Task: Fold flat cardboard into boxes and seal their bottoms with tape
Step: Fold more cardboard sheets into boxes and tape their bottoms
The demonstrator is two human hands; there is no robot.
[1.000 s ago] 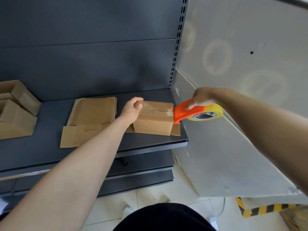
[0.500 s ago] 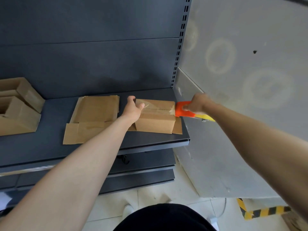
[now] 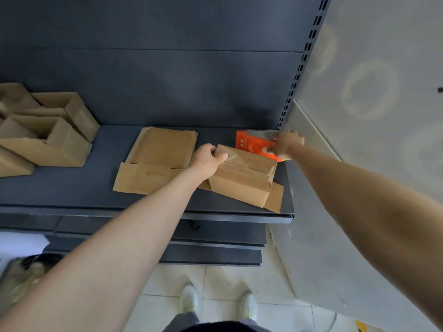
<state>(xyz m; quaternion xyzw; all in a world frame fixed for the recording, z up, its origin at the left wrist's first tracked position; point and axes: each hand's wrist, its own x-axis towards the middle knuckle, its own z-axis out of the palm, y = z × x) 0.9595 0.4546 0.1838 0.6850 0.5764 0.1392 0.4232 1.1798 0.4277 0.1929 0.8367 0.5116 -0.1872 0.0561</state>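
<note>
A small folded cardboard box [image 3: 242, 180] lies on the dark shelf [image 3: 72, 188] near its right end, with clear tape across its top. My left hand [image 3: 207, 160] grips the box's left end, thumb on top. My right hand [image 3: 286, 144] holds an orange tape dispenser [image 3: 251, 144] behind the box's far right corner, close to the shelf's back panel. A strip of tape hangs over the box's right edge. A stack of flat cardboard [image 3: 158, 161] lies just left of the box.
Several finished open boxes [image 3: 48, 137] stand at the shelf's left end. A grey wall panel [image 3: 359, 116] closes off the right side. Lower shelves sit below, and my shoes [image 3: 189, 298] are on the tiled floor.
My right hand has carried the tape dispenser from the box's right end back toward the rear of the shelf. My left hand stays on the box, which has turned slightly.
</note>
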